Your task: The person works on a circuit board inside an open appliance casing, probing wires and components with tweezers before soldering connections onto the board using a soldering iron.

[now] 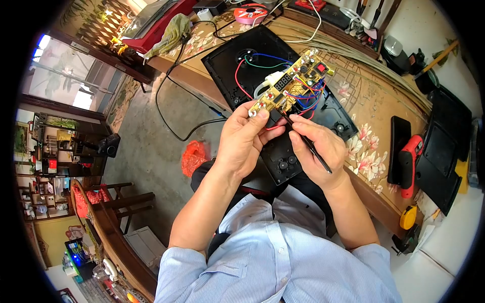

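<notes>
My left hand grips the lower end of a yellow circuit board between thumb and fingers. The board is held tilted and carries a digit display, buttons and a red switch. My right hand pinches a slim black pointed tool like a pen, its tip at the board's lower edge beside my left fingers. Blue, red and green wires link the board to an open black plastic casing beneath it. The casing overhangs the table edge toward my lap.
On the wooden table lie a red and black tool, a black rectangular object and a yellow tape measure. A pink spool and a cloth lie at the back. Black cables hang to the floor.
</notes>
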A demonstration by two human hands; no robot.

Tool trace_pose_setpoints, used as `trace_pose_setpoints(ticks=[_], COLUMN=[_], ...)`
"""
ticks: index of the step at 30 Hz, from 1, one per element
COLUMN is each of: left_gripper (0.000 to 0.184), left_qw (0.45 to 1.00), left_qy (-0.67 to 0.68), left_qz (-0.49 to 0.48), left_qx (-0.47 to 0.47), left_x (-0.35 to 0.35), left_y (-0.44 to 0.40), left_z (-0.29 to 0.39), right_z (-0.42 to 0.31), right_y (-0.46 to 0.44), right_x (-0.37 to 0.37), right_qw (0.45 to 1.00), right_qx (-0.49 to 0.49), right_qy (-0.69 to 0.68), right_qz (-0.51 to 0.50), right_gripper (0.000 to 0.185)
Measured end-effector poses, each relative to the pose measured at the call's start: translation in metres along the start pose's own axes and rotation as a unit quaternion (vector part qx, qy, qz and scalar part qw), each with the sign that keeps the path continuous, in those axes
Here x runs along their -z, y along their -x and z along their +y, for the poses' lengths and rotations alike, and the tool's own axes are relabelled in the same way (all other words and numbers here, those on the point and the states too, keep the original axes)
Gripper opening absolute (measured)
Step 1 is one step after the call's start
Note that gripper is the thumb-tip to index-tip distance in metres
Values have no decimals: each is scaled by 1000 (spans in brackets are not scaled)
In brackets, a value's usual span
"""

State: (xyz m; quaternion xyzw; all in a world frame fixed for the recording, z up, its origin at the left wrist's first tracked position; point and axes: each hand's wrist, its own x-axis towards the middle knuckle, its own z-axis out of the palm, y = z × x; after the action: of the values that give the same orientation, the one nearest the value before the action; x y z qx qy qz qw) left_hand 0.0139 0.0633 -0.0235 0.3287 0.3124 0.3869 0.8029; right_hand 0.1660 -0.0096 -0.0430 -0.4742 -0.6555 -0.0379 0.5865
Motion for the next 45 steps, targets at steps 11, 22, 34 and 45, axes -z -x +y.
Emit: trace_pose_setpoints(ticks=[11, 22, 34, 45], left_gripper=[28, 29, 27, 30], left_qw=[1000, 1000, 1000, 1000], left_qy=[-18, -16, -21, -8], left_qz=[8, -3, 5, -3], left_qx=[-1, -15, -10, -4], left_x=[-3, -3, -4, 1], left_y=[1, 0, 0, -3], left_z=[0, -2, -1, -1], right_z=[3, 6, 4, 9], right_y=[7, 7, 7, 9], right_x=[-2, -1, -1, -5], right_qw=[997, 1000, 999, 999], right_qx=[54, 27, 38, 44], right_qy=[54, 1, 22, 5], right_qz=[-27, 12, -7, -1], right_gripper=[26, 23, 28, 31])
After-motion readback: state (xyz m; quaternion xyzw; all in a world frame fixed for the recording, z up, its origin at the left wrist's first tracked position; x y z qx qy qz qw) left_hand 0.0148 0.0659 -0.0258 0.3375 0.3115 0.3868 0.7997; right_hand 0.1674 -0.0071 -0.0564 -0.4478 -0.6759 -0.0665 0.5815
